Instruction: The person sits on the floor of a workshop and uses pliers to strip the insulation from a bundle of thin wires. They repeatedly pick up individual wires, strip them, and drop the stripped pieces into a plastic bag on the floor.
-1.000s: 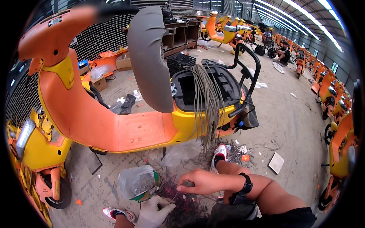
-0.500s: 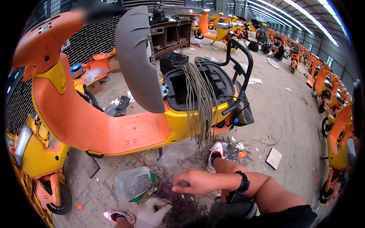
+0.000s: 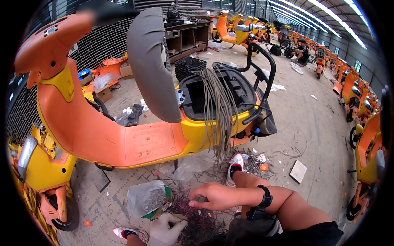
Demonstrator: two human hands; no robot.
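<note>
My right hand (image 3: 212,196), bare with a black watch on the wrist, hovers low over a pile of thin dark strips (image 3: 198,223) on the floor, fingers pinched on a small dark piece. My left hand (image 3: 165,229) wears a white glove and rests in the same pile, fingers curled round some strips. A clear plastic bag (image 3: 147,199) of small parts lies just left of both hands. In front stands an orange and yellow scooter (image 3: 135,143) with its grey seat (image 3: 152,65) raised. A bundle of grey cables (image 3: 219,110) hangs out of the open seat compartment.
My shoe (image 3: 235,163) is planted beside the hanging cables and another shoe (image 3: 130,233) shows at the bottom. A second yellow scooter (image 3: 39,172) stands at the left, more orange scooters (image 3: 361,123) line the right. A person (image 3: 303,51) crouches far back. Scraps litter the concrete floor.
The view has tilted and drawn nearer to the scooter. Both hands stay at the pile; the right hand has shifted only slightly over it.
</note>
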